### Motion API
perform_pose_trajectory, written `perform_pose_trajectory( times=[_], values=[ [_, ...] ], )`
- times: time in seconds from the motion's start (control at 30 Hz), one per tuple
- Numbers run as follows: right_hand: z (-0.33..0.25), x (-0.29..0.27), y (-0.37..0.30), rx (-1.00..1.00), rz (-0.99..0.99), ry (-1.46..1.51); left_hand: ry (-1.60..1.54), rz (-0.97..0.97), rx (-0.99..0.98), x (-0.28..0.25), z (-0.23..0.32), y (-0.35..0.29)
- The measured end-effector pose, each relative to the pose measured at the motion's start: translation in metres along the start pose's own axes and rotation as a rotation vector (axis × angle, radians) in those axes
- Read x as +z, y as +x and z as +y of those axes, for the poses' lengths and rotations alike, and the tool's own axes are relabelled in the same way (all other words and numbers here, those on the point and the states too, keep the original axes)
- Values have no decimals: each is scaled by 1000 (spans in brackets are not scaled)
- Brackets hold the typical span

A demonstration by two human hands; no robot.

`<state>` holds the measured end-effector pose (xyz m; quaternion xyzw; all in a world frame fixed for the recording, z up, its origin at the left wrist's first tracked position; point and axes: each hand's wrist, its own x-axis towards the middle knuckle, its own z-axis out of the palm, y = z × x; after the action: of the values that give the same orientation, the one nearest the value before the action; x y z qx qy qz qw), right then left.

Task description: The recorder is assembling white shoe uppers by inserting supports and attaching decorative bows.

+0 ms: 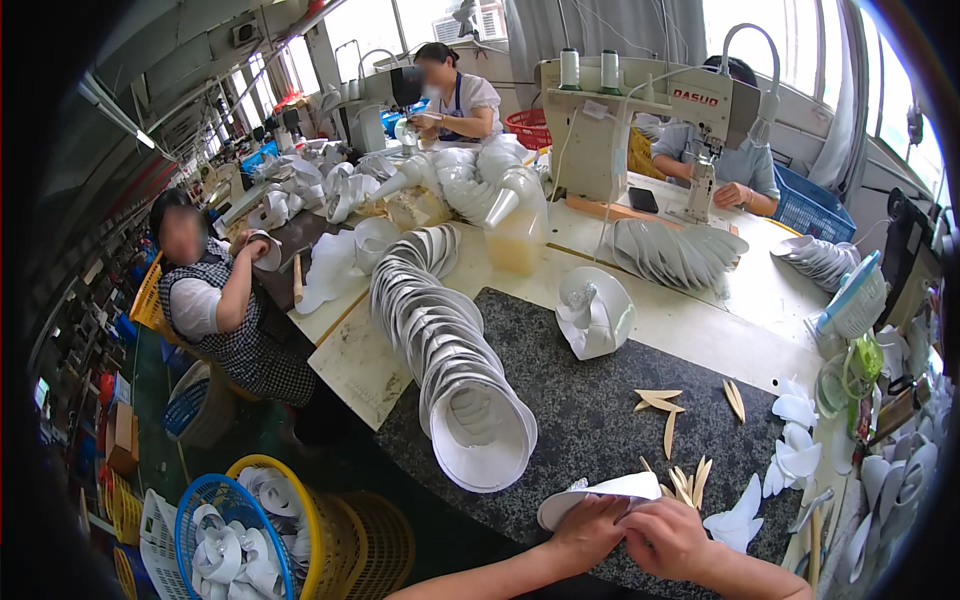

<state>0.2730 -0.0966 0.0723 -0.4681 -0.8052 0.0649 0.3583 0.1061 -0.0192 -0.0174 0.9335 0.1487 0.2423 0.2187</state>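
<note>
Close to the front edge of the dark speckled board [535, 350], my left hand [588, 530] grips a white curved piece [615, 487] that looks like a shoe upper. My right hand [665, 538] is closed at the same piece's near edge, its fingertips partly hidden. Just beyond my hands lie several pointed beige strips [692, 483], with more beige strips [658, 402] farther up the board. White flat cut pieces [737, 515] rest right of my right hand. A long row of nested white uppers [440, 340] curves away at the left, and a single folded white upper [594, 312] sits at the board's far edge.
Across the table a co-worker sits behind a sewing machine [625, 130]; another sews farther back. A third person [235, 300] stands at the left, holding a white piece. A translucent bottle [515, 225] stands behind the row. Blue [183, 535] and yellow baskets [330, 530] stand lower left.
</note>
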Motion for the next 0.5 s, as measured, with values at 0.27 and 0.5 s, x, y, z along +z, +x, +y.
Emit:
perform_pose_trajectory(
  times=[0.27,0.5],
  values=[
    [10,-9,-17,10,-394,-421,34,-18,99,-3,-4,3],
    [12,-17,-29,-94,-503,-458,235,-106,199,-18,6,8]
  ],
)
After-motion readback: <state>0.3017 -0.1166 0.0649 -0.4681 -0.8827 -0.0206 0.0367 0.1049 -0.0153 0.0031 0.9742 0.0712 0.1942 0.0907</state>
